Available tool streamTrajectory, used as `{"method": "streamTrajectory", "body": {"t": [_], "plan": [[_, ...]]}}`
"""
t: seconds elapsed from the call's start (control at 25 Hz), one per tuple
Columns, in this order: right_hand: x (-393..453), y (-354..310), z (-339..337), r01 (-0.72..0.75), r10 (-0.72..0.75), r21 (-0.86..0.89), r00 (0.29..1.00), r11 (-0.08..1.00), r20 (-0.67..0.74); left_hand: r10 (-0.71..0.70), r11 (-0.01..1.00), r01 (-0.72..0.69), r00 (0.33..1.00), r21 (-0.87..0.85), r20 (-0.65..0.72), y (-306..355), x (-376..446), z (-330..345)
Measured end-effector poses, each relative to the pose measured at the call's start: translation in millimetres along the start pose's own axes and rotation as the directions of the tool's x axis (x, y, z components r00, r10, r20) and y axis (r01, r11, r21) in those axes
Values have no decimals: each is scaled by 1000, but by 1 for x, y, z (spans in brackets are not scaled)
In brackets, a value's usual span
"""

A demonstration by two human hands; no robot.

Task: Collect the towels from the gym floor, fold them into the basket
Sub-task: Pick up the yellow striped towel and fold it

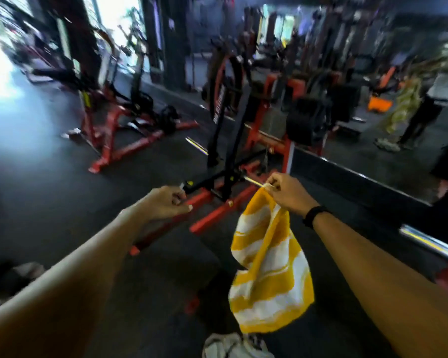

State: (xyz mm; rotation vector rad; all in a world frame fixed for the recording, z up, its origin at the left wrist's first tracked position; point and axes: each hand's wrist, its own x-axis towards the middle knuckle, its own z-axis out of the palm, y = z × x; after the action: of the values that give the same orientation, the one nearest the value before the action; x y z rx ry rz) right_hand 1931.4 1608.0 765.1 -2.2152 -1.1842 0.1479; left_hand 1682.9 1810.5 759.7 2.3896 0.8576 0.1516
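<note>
The towel [269, 267] hangs from the right hand [287, 193], right of the left hand [163, 202], before the machine frame [225, 161].

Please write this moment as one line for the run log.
right hand: pinches yellow-white towel, hanging | left hand: loosely curled, holds nothing | basket: not in view

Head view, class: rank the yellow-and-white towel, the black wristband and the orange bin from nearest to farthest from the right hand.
1. Yellow-and-white towel: pinched in the right hand, hanging below it.
2. Black wristband: on the wrist just behind the hand.
3. Orange bin: far off, upper right, in the mirror.
</note>
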Motion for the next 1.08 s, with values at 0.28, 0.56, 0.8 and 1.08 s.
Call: {"method": "streamTrajectory", "body": {"t": [0.28, 0.56, 0.8, 1.08], "plan": [[49, -159, -28, 271, -270, -46, 963, 961, 21, -219, 974, 227, 913, -19, -344, -52, -136, -139], [39, -303, 23, 441, -445, 59, 888, 896, 114, -431, 890, 439, 716, -126, -550, -108, -298, -203], [-13, -440, 90, 641, -648, 100, 744, 761, 165, -566, 792, 560, 520, -244, -640, -156, -442, -238], [-85, -612, 169, 689, -737, 274, 658, 671, 154, -657, 674, 638, 288, -372, -697, -220, -613, -279]]}}
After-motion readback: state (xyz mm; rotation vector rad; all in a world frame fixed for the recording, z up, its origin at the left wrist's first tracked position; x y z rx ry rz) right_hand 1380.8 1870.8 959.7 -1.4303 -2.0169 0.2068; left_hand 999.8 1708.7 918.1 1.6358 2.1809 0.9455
